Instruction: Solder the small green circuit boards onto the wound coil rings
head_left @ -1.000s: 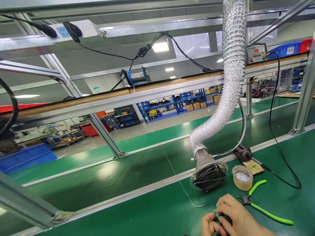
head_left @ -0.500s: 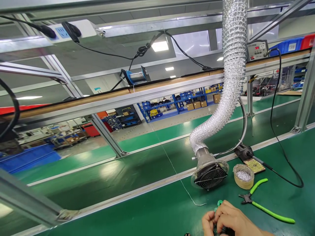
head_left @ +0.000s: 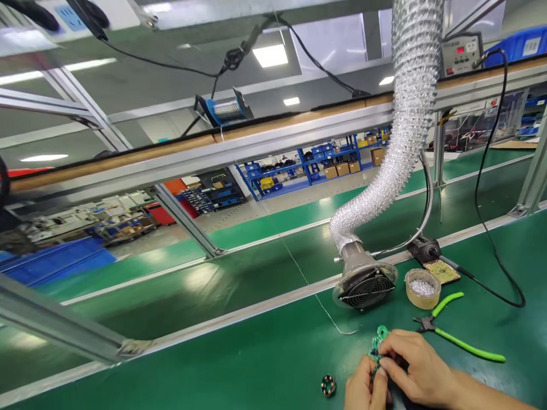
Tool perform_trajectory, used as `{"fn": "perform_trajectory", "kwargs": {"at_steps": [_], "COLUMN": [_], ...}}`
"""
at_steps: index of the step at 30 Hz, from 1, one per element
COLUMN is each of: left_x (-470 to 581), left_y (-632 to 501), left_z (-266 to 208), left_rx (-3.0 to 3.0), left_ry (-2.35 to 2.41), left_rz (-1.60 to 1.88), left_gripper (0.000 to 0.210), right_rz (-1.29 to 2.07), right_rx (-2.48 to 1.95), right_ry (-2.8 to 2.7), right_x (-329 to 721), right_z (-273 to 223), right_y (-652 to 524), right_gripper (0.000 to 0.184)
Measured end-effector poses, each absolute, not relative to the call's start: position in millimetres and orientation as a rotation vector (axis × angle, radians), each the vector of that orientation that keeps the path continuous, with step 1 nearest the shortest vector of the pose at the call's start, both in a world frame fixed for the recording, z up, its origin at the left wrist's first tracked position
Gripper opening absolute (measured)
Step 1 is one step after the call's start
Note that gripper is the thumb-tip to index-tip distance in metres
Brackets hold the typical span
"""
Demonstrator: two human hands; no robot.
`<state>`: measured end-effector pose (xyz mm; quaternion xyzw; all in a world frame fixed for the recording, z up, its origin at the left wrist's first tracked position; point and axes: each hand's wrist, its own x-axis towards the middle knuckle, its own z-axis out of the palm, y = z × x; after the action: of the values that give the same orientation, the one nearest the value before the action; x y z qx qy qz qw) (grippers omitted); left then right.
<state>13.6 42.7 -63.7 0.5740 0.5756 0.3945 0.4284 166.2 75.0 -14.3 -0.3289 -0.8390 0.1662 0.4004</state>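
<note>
Near the bottom edge, my left hand (head_left: pixel 365 384) and my right hand (head_left: pixel 414 364) meet with fingertips pinched together. Between them is a small green part with ring shapes (head_left: pixel 376 344), its upper end sticking out past the fingers. The rest of it is covered by my hands, and its exact kind is not clear. To the left of my left hand lies a small round copper-and-black coil ring (head_left: pixel 328 386) on the green bench mat (head_left: pixel 239 370). Green-handled cutting pliers (head_left: pixel 427 324) rest beyond my right hand with their handles spread.
A fume-extraction nozzle (head_left: pixel 365 287) hangs on a silver duct (head_left: pixel 412 102). Beside it are a tub of shiny bits (head_left: pixel 423 288) and a soldering iron in its stand (head_left: pixel 431 253). Thin solder wire (head_left: pixel 318 302) trails from a spool (head_left: pixel 226 110) on the shelf.
The view has tipped downward, so more of both hands and the whole coil ring show. Both hands stay on the green part, which is more visible now.
</note>
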Motion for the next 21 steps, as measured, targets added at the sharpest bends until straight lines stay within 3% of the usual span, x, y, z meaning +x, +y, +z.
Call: {"fn": "perform_trajectory", "kwargs": {"at_steps": [7,16,21], "left_x": [16,9,-17], "left_y": [34,41,43], "left_z": [-21,-16,18], "left_rx": [1.444,1.556,1.769], "left_ry": [1.507,1.584,1.757], "left_rz": [0.842,0.901,0.939], "left_gripper": [0.036,0.013,0.018], "right_rz": [0.426,0.664,0.76], "right_rx": [-0.908,-1.14,-1.265], "right_ry": [-2.113,-2.272,-2.4], "right_x": [183,207,219], "right_z": [-13,10,11], "right_y": [88,103,105], "right_gripper": [0.021,0.029,0.056]}}
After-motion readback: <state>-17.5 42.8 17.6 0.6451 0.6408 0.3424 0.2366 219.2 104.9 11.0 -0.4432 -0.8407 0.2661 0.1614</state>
